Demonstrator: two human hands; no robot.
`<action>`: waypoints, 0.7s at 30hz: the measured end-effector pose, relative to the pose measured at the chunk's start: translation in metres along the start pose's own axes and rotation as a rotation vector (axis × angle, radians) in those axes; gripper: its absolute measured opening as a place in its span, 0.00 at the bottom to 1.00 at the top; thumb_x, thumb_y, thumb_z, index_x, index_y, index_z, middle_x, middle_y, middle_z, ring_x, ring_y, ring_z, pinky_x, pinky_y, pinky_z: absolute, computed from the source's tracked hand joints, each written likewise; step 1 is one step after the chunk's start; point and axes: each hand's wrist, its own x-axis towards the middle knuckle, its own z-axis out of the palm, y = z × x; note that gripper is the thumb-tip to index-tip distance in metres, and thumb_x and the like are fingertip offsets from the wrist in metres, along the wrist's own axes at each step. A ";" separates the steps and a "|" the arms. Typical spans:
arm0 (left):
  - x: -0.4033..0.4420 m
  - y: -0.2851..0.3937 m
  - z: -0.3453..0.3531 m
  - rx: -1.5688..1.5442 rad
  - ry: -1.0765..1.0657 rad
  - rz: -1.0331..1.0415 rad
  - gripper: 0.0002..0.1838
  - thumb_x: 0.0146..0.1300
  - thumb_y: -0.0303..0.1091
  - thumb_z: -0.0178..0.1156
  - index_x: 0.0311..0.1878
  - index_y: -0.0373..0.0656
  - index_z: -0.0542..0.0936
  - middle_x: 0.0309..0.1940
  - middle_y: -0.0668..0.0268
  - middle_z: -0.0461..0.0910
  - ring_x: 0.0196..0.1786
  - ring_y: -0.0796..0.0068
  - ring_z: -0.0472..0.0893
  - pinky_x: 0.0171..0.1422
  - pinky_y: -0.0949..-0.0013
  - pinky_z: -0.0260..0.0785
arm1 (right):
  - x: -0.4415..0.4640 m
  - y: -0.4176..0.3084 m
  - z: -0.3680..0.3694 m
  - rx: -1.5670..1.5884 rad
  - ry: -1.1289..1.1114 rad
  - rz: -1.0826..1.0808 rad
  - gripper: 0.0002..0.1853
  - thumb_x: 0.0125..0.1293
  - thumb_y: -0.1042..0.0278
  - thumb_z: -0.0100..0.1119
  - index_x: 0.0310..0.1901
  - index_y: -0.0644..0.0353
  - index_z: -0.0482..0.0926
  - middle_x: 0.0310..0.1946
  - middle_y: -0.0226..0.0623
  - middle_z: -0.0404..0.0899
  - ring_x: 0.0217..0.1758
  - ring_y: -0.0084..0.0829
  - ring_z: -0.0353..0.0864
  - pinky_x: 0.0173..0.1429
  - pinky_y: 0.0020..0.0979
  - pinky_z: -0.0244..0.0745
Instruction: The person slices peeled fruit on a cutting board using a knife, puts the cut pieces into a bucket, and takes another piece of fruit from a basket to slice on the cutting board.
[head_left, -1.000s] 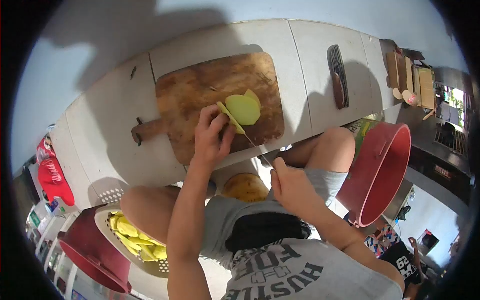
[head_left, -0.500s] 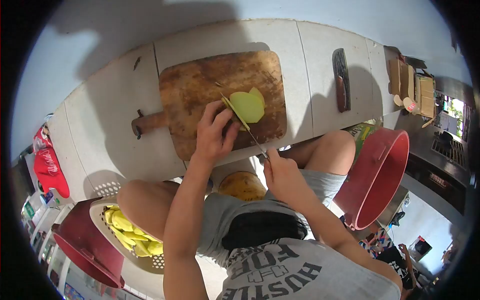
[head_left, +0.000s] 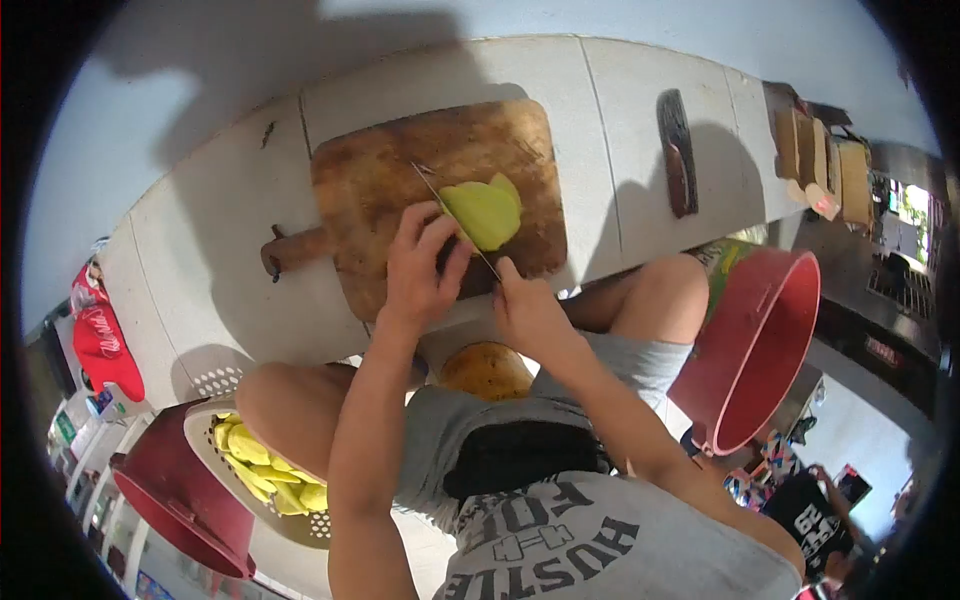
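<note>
On the wooden cutting board (head_left: 350, 190), pale green slices of peeled fruit (head_left: 487, 215) lie overlapped near the middle. My right hand (head_left: 532, 308) is wrapped round the handle of a knife (head_left: 432, 187), whose thin blade slants up and left along the fruit's left edge. Just left of the blade, my left hand (head_left: 425, 265) has its fingers curled against a piece of the fruit; that piece is mostly hidden by the fingers and blade.
A second knife (head_left: 678, 155) lies on the tiles to the right. At lower left, a beige perforated basket (head_left: 205, 450) holds several yellow-green fruit pieces (head_left: 255, 460) beside a dark red tub (head_left: 190, 500). Another red tub (head_left: 750, 350) stands by my right knee. People are at lower right.
The knife and right hand have moved up and left, bringing the blade across the fruit's left side. The fruit slices now sit against the blade. My left hand has barely shifted.
</note>
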 end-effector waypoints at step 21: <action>0.003 0.009 0.004 0.006 0.000 -0.205 0.24 0.62 0.34 0.72 0.59 0.41 0.75 0.54 0.52 0.74 0.48 0.51 0.80 0.49 0.57 0.74 | -0.099 0.009 -0.064 0.054 -0.128 0.088 0.10 0.71 0.70 0.54 0.46 0.65 0.67 0.27 0.64 0.79 0.35 0.69 0.79 0.42 0.62 0.71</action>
